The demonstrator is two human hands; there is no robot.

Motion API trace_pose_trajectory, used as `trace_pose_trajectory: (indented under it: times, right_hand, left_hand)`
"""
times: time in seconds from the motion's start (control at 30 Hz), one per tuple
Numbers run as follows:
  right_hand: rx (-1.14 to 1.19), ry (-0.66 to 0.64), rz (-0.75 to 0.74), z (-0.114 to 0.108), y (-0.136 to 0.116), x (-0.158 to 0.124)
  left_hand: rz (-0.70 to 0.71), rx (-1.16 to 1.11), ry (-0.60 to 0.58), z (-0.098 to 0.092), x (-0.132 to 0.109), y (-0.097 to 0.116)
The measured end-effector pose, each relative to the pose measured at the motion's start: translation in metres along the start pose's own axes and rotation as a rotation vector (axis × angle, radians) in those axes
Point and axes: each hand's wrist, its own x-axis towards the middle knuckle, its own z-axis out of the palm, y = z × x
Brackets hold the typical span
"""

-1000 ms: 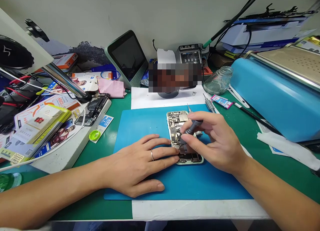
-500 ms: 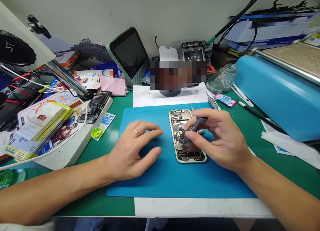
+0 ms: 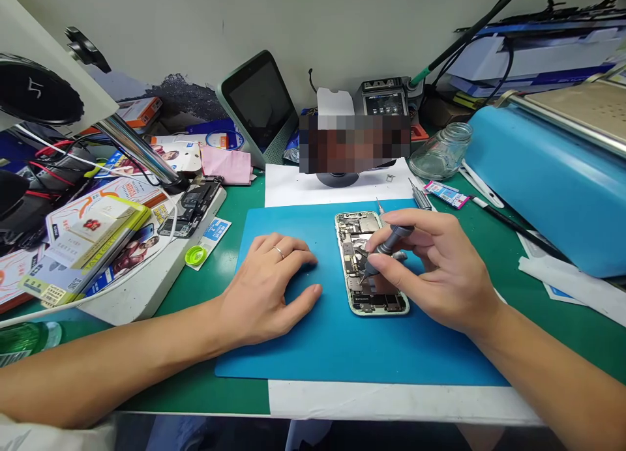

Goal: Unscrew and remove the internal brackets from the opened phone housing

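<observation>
An opened phone (image 3: pixel 366 302), its circuit parts exposed, lies on a blue mat (image 3: pixel 317 353). My right hand (image 3: pixel 435 268) grips a grey screwdriver (image 3: pixel 394 238) between thumb and fingers, the tool tilted with its tip down at the lower left part of the phone's inside. Whether the tip sits in a screw is too small to tell. My left hand (image 3: pixel 274 291), with a ring on one finger, rests on the mat left of the phone. Its thumb is apart from the bent fingers and nothing is in it. Beyond the phone, another screwdriver (image 3: pixel 419 195) lies by the mat's far edge.
At the left, boxes (image 3: pixel 92 232) and a second opened phone (image 3: pixel 195 203) lie near a metal stand pole (image 3: pixel 141 151). A glass jar (image 3: pixel 440 152) and a blue machine (image 3: pixel 542 184) stand at the right. A tilted screen device (image 3: pixel 259 105) is at the back.
The whole view has shifted slightly. My left hand's fingers have curled a little more toward the mat. My right hand still holds the screwdriver over the same part of the phone.
</observation>
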Motion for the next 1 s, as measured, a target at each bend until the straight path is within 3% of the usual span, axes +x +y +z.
trace_pose_trajectory:
  times: [0.43, 1.0]
  right_hand:
    - [-0.006, 0.005, -0.014, 0.0013, -0.0011, -0.0009]
    - [-0.026, -0.014, -0.070, 0.0003, 0.0012, -0.0015]
  left_hand:
    - [-0.046, 0.019, -0.013, 0.0009, -0.0006, -0.0007]
    - [0.063, 0.096, 0.003, 0.0003, -0.0001, -0.0008]
